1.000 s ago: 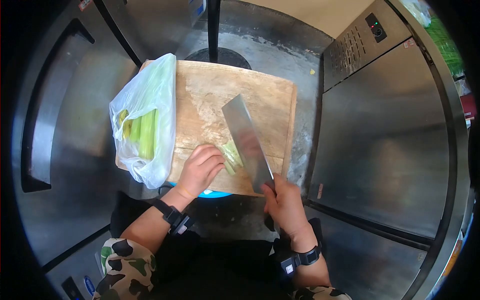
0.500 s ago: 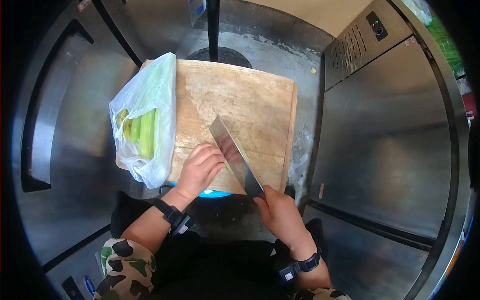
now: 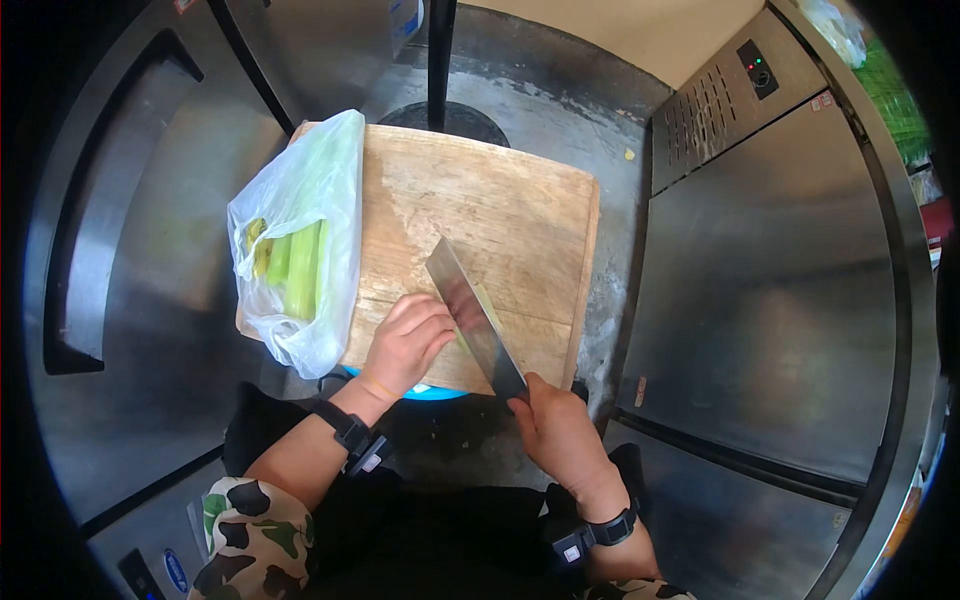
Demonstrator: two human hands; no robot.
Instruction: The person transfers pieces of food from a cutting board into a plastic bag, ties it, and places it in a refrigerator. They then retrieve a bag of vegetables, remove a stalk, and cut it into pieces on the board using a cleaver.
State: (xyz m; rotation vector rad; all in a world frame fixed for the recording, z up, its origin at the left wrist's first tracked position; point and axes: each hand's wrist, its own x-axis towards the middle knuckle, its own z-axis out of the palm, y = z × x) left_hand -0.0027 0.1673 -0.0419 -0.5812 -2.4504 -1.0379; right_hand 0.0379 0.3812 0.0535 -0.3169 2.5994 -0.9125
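Note:
My right hand (image 3: 562, 432) grips the handle of a cleaver (image 3: 472, 312), whose broad blade slants across the wooden cutting board (image 3: 500, 195). Beside the blade, my left hand (image 3: 408, 345) has its fingers curled down on a pale green celery piece (image 3: 462, 342), with the fingertips close to the steel. Most of that piece is hidden by the blade and the fingers; a bit of it shows past the blade's far side. On the board's left part lies a white plastic bag (image 3: 345, 200), with several celery stalks (image 3: 302, 270) showing through its opening.
A blue basin (image 3: 435, 393) shows partly under the board's near edge. Steel cabinets stand close on the left (image 3: 160, 210) and right (image 3: 770, 300). Behind the board, a black pole (image 3: 440, 70) rises from a round base on the concrete floor (image 3: 570, 110).
The view has shifted slightly, so the board and bag appear a little further right. My hands, the cleaver and the celery piece keep nearly the same places on the board.

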